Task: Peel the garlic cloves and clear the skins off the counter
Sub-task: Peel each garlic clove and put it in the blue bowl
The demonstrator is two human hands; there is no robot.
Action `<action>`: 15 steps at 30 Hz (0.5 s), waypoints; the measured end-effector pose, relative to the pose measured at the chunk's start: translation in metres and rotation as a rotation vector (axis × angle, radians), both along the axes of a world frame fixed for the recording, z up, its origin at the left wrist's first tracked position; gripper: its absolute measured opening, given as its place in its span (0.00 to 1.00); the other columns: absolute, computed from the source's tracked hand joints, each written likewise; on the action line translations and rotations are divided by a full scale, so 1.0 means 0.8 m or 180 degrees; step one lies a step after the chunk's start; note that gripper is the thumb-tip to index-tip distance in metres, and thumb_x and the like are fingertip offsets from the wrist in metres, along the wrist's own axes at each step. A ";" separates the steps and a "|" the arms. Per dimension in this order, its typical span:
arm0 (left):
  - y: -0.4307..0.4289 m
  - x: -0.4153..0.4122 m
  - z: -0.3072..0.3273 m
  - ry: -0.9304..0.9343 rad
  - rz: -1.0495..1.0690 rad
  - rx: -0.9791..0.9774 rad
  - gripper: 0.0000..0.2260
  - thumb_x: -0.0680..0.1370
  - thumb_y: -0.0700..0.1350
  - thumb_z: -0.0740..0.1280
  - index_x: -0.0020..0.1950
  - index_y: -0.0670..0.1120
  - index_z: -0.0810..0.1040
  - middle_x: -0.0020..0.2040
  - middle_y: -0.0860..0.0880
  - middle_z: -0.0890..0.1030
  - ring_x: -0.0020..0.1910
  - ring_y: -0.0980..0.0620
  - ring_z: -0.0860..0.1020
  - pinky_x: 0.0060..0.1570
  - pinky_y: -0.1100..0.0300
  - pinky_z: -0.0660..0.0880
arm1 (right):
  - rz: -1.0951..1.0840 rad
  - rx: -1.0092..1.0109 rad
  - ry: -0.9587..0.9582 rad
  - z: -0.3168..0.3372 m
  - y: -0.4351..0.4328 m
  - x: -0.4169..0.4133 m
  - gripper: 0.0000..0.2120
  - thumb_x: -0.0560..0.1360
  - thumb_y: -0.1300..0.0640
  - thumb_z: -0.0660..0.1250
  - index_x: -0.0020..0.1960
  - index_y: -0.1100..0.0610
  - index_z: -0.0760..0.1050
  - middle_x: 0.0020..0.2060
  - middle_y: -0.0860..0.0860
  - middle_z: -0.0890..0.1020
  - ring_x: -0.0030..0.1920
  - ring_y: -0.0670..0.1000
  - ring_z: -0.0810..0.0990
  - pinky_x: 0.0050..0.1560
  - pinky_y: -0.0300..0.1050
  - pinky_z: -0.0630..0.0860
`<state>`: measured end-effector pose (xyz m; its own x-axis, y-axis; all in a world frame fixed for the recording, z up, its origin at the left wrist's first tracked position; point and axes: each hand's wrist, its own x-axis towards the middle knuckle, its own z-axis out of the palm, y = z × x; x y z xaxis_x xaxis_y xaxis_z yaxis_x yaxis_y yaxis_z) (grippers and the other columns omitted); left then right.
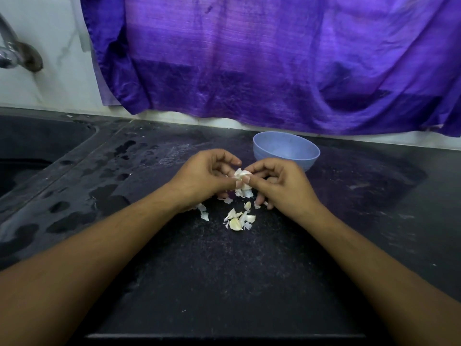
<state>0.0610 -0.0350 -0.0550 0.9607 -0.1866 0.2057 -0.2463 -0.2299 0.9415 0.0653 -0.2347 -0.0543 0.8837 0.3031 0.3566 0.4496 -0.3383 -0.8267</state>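
Observation:
A white garlic bulb [242, 183] with loose papery skin hangs just above the black counter [224, 270], held between both hands. My left hand [207, 176] grips its left side with curled fingers and thumb. My right hand [277, 182] pinches its right side, thumb on the front. Below the hands, a few garlic cloves [237, 221] lie on the counter among torn skins. More skin scraps [203, 212] lie under my left wrist.
A pale blue bowl [287, 152] stands right behind my right hand; no contents show. A dark sink [37, 151] lies at the far left under a metal tap [15, 53]. Water drops wet the counter's left part. A purple cloth [274, 58] hangs along the wall.

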 end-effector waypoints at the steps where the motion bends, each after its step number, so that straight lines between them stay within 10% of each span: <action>1: 0.001 0.000 0.000 -0.0030 0.0061 0.0010 0.15 0.73 0.39 0.79 0.57 0.46 0.81 0.41 0.48 0.84 0.38 0.50 0.83 0.38 0.54 0.82 | -0.0023 0.0062 -0.0007 -0.001 0.001 0.001 0.03 0.78 0.57 0.74 0.50 0.55 0.83 0.37 0.52 0.86 0.30 0.52 0.83 0.26 0.42 0.75; 9: -0.003 -0.008 0.004 -0.1171 0.0772 0.2180 0.20 0.74 0.72 0.66 0.49 0.56 0.81 0.36 0.57 0.82 0.35 0.61 0.79 0.38 0.55 0.78 | -0.0305 0.0308 -0.0094 -0.006 0.008 0.004 0.03 0.80 0.57 0.72 0.51 0.56 0.82 0.33 0.52 0.85 0.30 0.51 0.84 0.26 0.41 0.74; 15: -0.008 -0.011 0.003 -0.1596 0.0722 0.2483 0.19 0.84 0.61 0.54 0.44 0.51 0.75 0.36 0.54 0.78 0.38 0.50 0.78 0.38 0.50 0.75 | -0.0304 0.0303 -0.0002 -0.006 0.011 0.000 0.05 0.81 0.55 0.70 0.50 0.57 0.80 0.32 0.50 0.83 0.25 0.47 0.77 0.25 0.37 0.70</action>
<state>0.0520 -0.0417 -0.0525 0.8246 -0.2653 0.4997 -0.4519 -0.8402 0.2997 0.0655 -0.2257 -0.0589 0.9068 0.1822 0.3802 0.4195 -0.2995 -0.8569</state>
